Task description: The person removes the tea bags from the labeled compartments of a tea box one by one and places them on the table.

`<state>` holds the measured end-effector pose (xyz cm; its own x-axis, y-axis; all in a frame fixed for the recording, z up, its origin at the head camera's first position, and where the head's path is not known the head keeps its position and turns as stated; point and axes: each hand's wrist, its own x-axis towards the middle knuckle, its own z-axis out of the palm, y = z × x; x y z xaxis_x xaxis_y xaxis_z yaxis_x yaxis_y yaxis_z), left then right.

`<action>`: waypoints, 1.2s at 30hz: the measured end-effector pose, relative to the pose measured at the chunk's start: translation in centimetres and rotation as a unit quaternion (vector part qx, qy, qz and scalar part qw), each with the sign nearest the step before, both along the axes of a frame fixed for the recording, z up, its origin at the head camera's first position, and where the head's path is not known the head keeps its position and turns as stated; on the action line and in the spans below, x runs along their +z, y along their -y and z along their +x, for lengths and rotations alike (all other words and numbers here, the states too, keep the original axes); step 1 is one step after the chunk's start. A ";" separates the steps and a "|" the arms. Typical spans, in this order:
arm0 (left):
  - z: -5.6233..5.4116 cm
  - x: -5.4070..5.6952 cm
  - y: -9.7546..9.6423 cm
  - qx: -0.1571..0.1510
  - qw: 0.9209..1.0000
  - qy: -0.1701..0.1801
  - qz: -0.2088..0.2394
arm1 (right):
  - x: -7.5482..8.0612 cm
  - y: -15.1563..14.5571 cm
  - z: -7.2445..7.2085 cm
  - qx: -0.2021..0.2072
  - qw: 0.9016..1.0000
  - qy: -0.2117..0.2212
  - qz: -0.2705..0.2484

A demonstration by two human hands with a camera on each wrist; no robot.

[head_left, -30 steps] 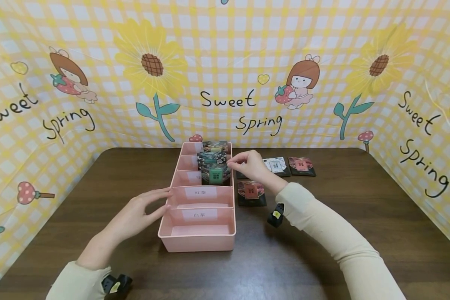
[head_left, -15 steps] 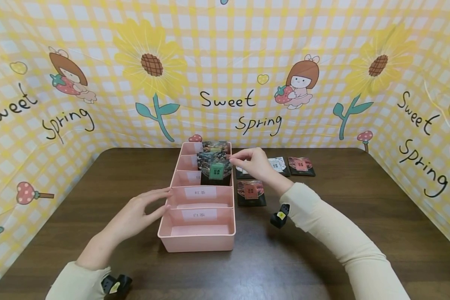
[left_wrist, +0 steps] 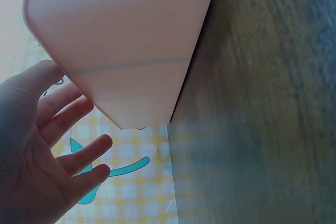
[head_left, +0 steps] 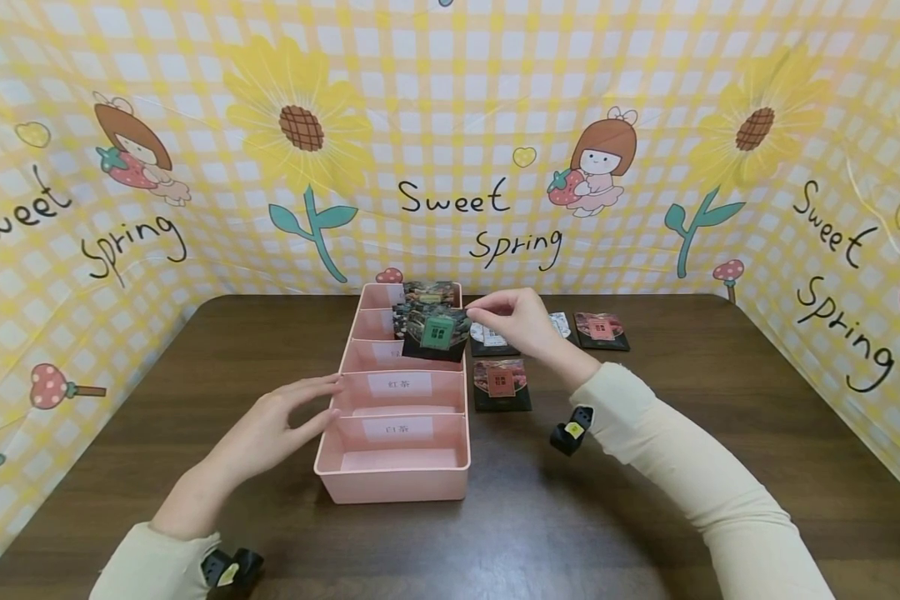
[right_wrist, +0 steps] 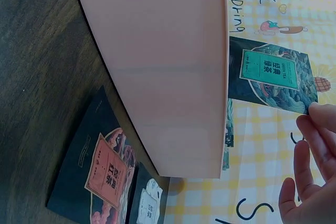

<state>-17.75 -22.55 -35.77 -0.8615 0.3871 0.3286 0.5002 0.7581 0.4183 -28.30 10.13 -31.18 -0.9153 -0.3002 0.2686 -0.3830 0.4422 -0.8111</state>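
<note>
My right hand point(head_left: 521, 321) pinches a tea bag packet point(head_left: 437, 332) by its upper right corner. The packet is dark with a green label reading GREEN TEA in the right wrist view, and it hangs tilted over the third compartment from the front of a pink divided box point(head_left: 393, 487). Its lower edge overlaps that compartment in the head view. At the box's left rim, my left hand point(head_left: 270, 429) rests with fingers extended; the left wrist view shows its fingertips point(left_wrist: 84, 103) right at the rim. Both front compartments, with paper labels on their dividers, hold nothing.
A red-labelled packet point(head_left: 502, 385) lies close to the box's right side. Behind it are white-labelled packets point(head_left: 487, 337), partly hidden by my right hand, and another red-labelled packet point(head_left: 602, 331). More packets point(head_left: 429, 293) stand in the rear compartments. A checked cloth backs the table point(head_left: 615, 525).
My right hand has moved up and slightly right, raising the green-labelled packet from the third compartment. My left hand has stayed at the box's left rim.
</note>
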 end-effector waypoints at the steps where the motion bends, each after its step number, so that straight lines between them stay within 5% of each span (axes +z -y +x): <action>1: 0.0 0.0 0.0 0.000 1.000 0.001 0.000 | 0.1 -0.1 0.1 -0.001 1.000 0.000 -0.001; 36: 0.0 0.0 0.1 0.002 1.000 0.005 0.000 | 1.8 -3.6 1.5 -0.033 0.999 -0.009 0.022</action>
<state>-17.72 -22.61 -35.76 -0.8668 0.3831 0.3193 0.4922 0.7601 0.4242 -26.80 13.73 -29.40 -0.9287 -0.2513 0.2728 -0.3660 0.5012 -0.7841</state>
